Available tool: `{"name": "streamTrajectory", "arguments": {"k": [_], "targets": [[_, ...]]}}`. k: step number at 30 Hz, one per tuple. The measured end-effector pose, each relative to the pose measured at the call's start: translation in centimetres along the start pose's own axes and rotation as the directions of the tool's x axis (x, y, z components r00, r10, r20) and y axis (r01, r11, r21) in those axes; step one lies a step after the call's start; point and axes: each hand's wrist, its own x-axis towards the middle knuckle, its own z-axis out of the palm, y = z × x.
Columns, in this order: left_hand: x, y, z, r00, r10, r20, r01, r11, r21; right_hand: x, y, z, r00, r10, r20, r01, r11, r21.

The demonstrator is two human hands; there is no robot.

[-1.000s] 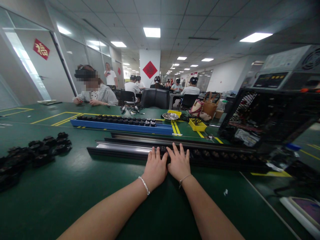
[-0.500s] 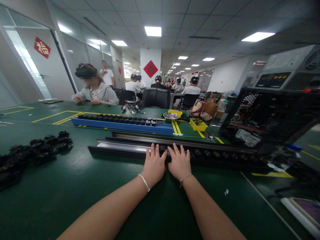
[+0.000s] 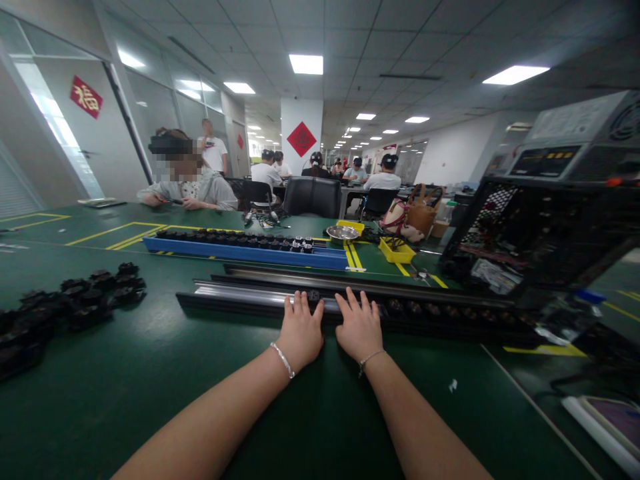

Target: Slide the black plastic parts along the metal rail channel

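Note:
A long black rail (image 3: 240,298) with a shiny metal channel lies across the table in front of me. My left hand (image 3: 301,337) is at its middle, with a small black part (image 3: 314,295) between thumb and forefinger. My right hand (image 3: 359,330) rests just to the right, fingers spread over the rail's edge and nothing visible in them. A row of similar dark parts (image 3: 430,309) sits in the channel beyond my right hand. What the fingertips touch inside the channel is partly hidden.
Behind lies a second dark rail (image 3: 280,273), then a blue rail (image 3: 240,252) carrying black parts. Loose black parts (image 3: 90,297) are heaped at left. A metal bowl (image 3: 343,233) and yellow bin (image 3: 397,251) stand farther back. An open computer case (image 3: 500,233) is at right. A person (image 3: 193,190) sits opposite.
My left hand has slid a little to the left along the rail, and the small black part has shifted left with it. My right hand has stayed almost in place.

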Motion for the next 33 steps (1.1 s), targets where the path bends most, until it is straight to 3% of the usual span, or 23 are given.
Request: {"name": "streamTrajectory", "arguments": {"k": [13,24,33], "targets": [[0.3,-2.1,-0.7,0.987,0.029,0.155,-0.026,0.999,-0.018,0.0,0.0,0.1,1.0,0.003,-0.009,-0.003,1.0,0.014],[0.8,-2.9,-1.3,0.975,0.03,0.22,-0.019,0.998,-0.053,0.0,0.0,-0.1,1.0,0.004,-0.012,-0.004,1.0,0.002],[0.5,-3.1,-2.2,0.96,-0.077,0.269,0.069,0.997,0.041,0.1,0.0,0.0,1.0,0.004,-0.021,-0.004,1.0,0.019]]}}
